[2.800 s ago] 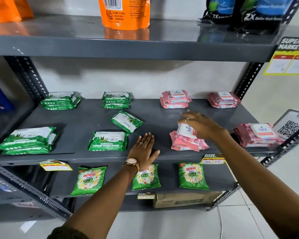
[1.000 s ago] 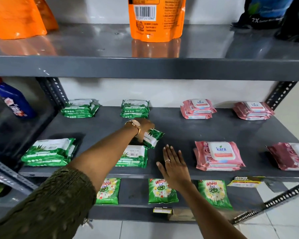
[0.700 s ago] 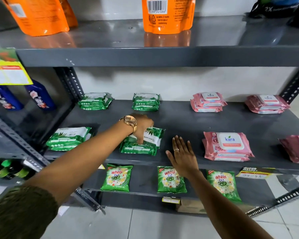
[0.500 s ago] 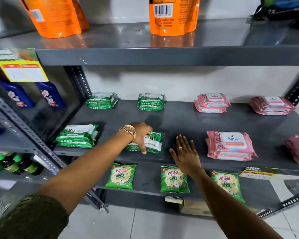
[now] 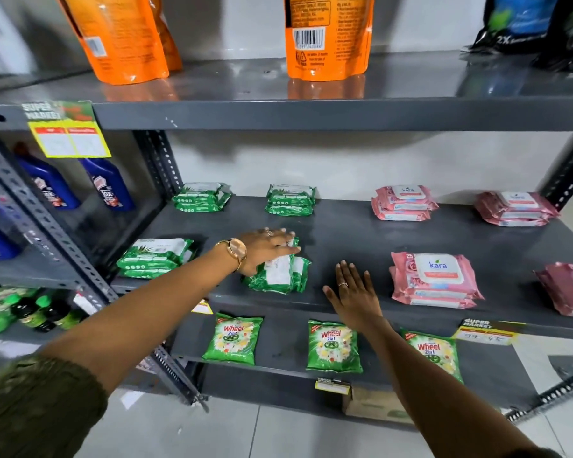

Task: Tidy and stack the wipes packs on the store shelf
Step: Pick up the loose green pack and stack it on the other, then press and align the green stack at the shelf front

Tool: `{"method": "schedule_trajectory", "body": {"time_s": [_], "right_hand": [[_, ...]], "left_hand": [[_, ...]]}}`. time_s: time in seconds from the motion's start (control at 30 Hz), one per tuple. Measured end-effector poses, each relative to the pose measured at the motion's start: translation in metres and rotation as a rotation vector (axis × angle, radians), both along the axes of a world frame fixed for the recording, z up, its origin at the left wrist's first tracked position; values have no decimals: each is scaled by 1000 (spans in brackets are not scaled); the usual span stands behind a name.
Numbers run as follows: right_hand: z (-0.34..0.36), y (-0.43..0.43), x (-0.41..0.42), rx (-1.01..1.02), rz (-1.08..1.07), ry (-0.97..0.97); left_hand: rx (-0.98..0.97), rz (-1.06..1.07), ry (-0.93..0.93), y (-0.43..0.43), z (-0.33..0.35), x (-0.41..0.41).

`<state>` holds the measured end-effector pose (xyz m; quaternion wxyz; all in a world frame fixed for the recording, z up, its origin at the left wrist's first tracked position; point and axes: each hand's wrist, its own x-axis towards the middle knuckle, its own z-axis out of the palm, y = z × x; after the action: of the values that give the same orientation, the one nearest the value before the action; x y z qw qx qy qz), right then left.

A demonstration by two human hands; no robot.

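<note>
Fingers of my left hand [image 5: 268, 248] lie flat and close together over the near green stack [image 5: 278, 274], pressing its top pack down; nothing is pinched. Right hand [image 5: 353, 294] rests palm-down, fingers spread, on bare shelf [image 5: 344, 239] just right of that stack. Stack sits near the front edge, between another green stack [image 5: 156, 257] to the left and the pink kara stack [image 5: 434, 279] to the right. Judgement: top pack looks slightly askew. I'd nudge the corners square, then lift straight off so nothing slides.
</note>
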<state>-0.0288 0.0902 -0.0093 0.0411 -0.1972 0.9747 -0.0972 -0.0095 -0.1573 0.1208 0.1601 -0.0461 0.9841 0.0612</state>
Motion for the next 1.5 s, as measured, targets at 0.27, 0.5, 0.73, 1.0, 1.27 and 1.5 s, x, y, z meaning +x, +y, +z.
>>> {"method": "schedule_trajectory", "body": {"time_s": [0.27,0.5,0.73,1.0,1.27,1.5], "right_hand": [[-2,1,-2,-27,6,21],[0,1,-1,-15,7,-4],[1,2,-1,-3,17,-19],[5,2,0,5,13,-38],[15,-1,-2,58,2,-121],[49,1,-1,-182,23,5]], "left_hand": [[-90,-273,30,19,22,5],[134,-114,85,25,3,3],[210,-111,58,23,4,4],[257,-85,104,22,-7,3],[217,-18,55,15,-16,6],[155,-134,184,23,-32,17]]}}
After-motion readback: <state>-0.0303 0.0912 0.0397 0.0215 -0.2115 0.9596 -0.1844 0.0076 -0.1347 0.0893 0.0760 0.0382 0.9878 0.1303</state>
